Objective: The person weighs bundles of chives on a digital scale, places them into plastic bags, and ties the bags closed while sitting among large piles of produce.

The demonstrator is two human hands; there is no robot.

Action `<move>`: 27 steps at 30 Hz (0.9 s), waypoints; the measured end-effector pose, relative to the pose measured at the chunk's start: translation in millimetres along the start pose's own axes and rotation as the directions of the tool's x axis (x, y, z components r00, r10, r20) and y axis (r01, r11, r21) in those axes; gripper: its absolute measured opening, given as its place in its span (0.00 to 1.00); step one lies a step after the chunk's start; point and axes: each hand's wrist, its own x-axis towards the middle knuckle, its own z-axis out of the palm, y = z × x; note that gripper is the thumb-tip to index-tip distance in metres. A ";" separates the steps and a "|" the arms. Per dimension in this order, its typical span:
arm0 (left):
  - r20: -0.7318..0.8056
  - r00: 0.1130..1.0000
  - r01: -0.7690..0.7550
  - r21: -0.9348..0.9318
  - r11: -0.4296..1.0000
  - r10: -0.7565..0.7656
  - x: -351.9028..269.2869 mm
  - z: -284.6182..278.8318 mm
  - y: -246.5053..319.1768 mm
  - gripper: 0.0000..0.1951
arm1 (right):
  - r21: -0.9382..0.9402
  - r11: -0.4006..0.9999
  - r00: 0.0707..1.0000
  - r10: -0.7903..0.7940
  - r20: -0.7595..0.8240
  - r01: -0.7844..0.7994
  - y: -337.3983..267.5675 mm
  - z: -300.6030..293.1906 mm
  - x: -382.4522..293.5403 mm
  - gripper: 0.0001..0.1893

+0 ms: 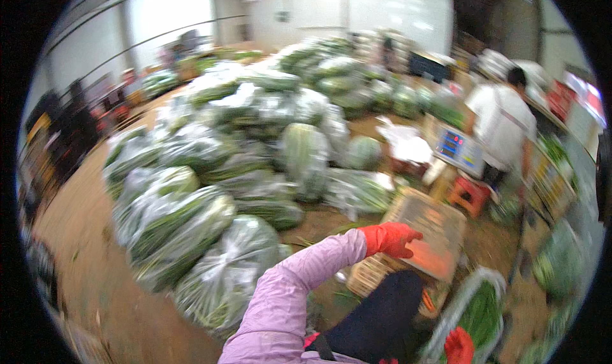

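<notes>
My left hand (391,240), in an orange-red rubber glove, reaches out over a dusty board (428,220) with an orange patch. Its fingers are apart and nothing shows in them; blur hides whether they touch the board. At the bottom edge is my right hand (459,347), in the same kind of glove and partly cut off. It lies at the near end of an opened clear plastic bag (498,280) of long green leafy vegetables (480,311). Whether it grips the bag is unclear. A plastic crate (368,275) stands under and beside the board.
Large clear bags of green vegetables (191,225) are piled at left and ahead. A digital scale (456,149) stands beyond the board, near a red stool (469,194). At right, a person in a white top (502,120) bends with their back to me. More bagged vegetables (557,259) lie far right.
</notes>
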 end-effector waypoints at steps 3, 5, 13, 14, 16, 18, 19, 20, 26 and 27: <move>0.157 0.954 -0.194 -0.332 0.923 0.257 71.0 86.6 70.1 0.27 | -0.062 0.954 0.907 -0.298 -0.298 0.293 -50.4 8.6 -71.0 0.12; 0.279 0.923 -0.113 -0.461 0.880 0.265 82.0 117.3 113.1 0.26 | -0.160 0.893 0.724 -0.436 -0.534 0.421 -73.6 -7.8 -128.7 0.11; 0.430 0.839 -0.202 -0.325 0.924 0.335 69.1 181.5 181.9 0.19 | -0.317 0.940 -0.017 -0.318 -0.948 0.122 -7.7 -177.9 -383.9 0.18; 0.450 0.821 -0.215 -0.328 0.920 0.352 70.5 188.4 182.7 0.19 | -0.412 0.911 -0.032 -0.413 -0.910 -0.023 30.7 -191.9 -399.8 0.17; 0.360 0.877 -0.179 -0.369 0.912 0.318 74.1 188.2 127.9 0.18 | -0.404 0.914 -0.050 -0.405 -0.913 -0.029 138.6 -177.6 -382.6 0.13; 0.402 0.857 -0.159 -0.391 0.907 0.324 78.9 202.4 124.8 0.18 | -0.291 0.938 -0.033 -0.302 -0.953 -0.189 241.3 -208.3 -402.4 0.17; 0.433 0.846 -0.128 -0.399 0.908 0.310 84.2 214.3 126.2 0.18 | -0.228 0.853 -0.012 -0.265 -0.964 -0.469 277.8 -228.4 -423.4 0.22; 0.424 0.868 -0.095 -0.370 0.924 0.259 75.1 204.7 105.6 0.18 | -0.170 0.810 -0.085 -0.260 -0.962 -0.562 281.7 -210.9 -369.2 0.28; 0.655 0.752 0.134 -0.260 0.956 0.073 80.7 194.1 104.0 0.18 | 0.255 0.880 -0.263 0.156 -0.952 -0.402 309.3 -144.9 -257.6 0.47; 0.657 0.752 0.136 -0.239 0.961 0.057 81.2 193.2 99.6 0.18 | 0.263 0.878 -0.248 0.172 -0.953 -0.400 307.3 -140.4 -256.9 0.47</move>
